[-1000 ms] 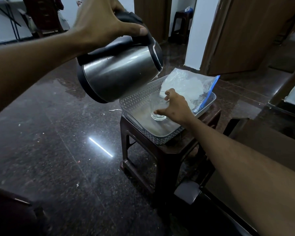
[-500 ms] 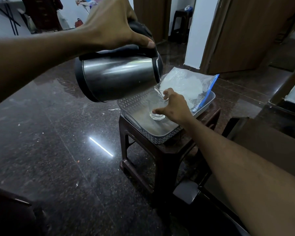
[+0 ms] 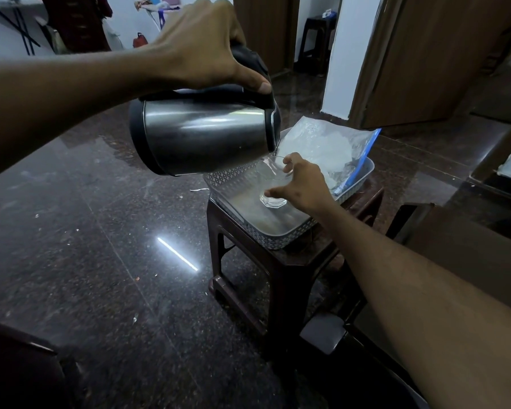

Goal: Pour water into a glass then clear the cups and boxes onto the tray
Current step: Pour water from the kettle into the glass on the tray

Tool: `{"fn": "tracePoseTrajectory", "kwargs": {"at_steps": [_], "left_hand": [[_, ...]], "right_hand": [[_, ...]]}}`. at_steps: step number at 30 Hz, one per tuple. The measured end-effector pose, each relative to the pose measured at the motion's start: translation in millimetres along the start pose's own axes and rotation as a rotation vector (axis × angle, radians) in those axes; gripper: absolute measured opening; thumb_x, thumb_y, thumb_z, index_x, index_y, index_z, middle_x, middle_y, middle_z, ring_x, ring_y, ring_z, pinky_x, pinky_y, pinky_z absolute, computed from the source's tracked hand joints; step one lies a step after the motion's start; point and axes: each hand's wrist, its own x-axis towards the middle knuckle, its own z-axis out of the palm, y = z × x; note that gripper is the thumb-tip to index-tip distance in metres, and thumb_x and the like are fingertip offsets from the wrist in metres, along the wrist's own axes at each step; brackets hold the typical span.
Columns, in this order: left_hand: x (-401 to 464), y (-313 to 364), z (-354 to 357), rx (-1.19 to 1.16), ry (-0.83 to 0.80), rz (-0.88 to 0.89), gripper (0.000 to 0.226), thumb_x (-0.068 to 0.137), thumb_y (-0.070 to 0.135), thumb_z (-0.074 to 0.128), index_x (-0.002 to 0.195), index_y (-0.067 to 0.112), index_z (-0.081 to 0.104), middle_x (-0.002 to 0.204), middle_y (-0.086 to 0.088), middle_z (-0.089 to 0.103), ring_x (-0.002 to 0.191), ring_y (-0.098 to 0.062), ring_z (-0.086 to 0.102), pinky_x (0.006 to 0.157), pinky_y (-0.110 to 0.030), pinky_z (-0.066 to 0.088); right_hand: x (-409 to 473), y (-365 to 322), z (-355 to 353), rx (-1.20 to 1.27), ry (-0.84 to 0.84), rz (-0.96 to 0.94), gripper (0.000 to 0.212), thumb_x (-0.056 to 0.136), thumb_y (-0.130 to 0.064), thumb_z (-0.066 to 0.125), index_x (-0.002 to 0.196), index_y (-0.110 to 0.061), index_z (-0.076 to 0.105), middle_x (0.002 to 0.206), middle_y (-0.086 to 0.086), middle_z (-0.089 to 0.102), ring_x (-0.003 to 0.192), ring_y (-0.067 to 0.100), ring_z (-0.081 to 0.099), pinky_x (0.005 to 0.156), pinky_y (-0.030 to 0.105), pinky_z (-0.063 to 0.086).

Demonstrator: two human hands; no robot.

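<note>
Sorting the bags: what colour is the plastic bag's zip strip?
Blue, on the plastic bag; head view.

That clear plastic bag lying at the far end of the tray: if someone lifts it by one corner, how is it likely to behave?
The plastic bag looks thin and crumpled, so it would probably sag and fold rather than hold shape. Its pale contents look lumpy, so they may shift toward the low end. It overhangs the tray rim, so a nudge could slide it off.

Both forearms are bare, with no sleeve, watch, bracelet or glove showing anywhere up to the picture's edge, and the left hand [image 3: 201, 45] and right hand [image 3: 303, 184] carry no rings on the visible fingers.
</note>
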Motion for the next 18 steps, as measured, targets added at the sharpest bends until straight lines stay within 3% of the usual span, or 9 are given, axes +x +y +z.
{"fn": "tracePoseTrajectory", "kwargs": {"at_steps": [6,10,13,18], "left_hand": [[1.5,1.8,1.4,0.007,0.017,0.018,0.047,0.071,0.085,0.069,0.057,0.041,0.060,0.052,-0.002,0.059,0.044,-0.011,0.043,0.048,-0.033,0.038],[1.8,2.6,1.7,0.009,0.006,-0.010,0.053,0.070,0.087,0.067,0.066,0.034,0.070,0.059,-0.008,0.066,0.047,-0.017,0.049,0.052,-0.044,0.048],[1.5,3.7,0.9,0.027,-0.004,-0.048,0.071,0.068,0.088,0.068,0.078,0.019,0.080,0.060,-0.011,0.066,0.048,-0.018,0.050,0.052,-0.044,0.047],[0.3,5.0,1.0,0.036,-0.036,-0.049,0.073,0.068,0.087,0.069,0.086,0.018,0.083,0.064,-0.009,0.069,0.051,-0.019,0.054,0.055,-0.048,0.050]], "right_hand": [[0.7,0.9,1.0,-0.002,0.006,0.006,0.091,0.061,-0.049,0.093,0.134,-0.013,0.052,0.128,0.008,0.068,0.111,0.024,0.065,0.090,0.042,0.056],[1.2,1.4,1.5,0.000,0.004,0.007,0.092,0.060,-0.049,0.093,0.134,-0.013,0.052,0.127,0.007,0.068,0.111,0.024,0.065,0.091,0.043,0.056],[1.7,2.4,1.7,0.000,0.006,0.008,0.091,0.060,-0.049,0.093,0.133,-0.013,0.052,0.126,0.007,0.068,0.110,0.024,0.065,0.090,0.043,0.056],[2.6,3.6,2.6,-0.009,0.004,0.006,0.091,0.061,-0.050,0.092,0.134,-0.013,0.052,0.126,0.007,0.068,0.110,0.024,0.065,0.089,0.041,0.056]]}}
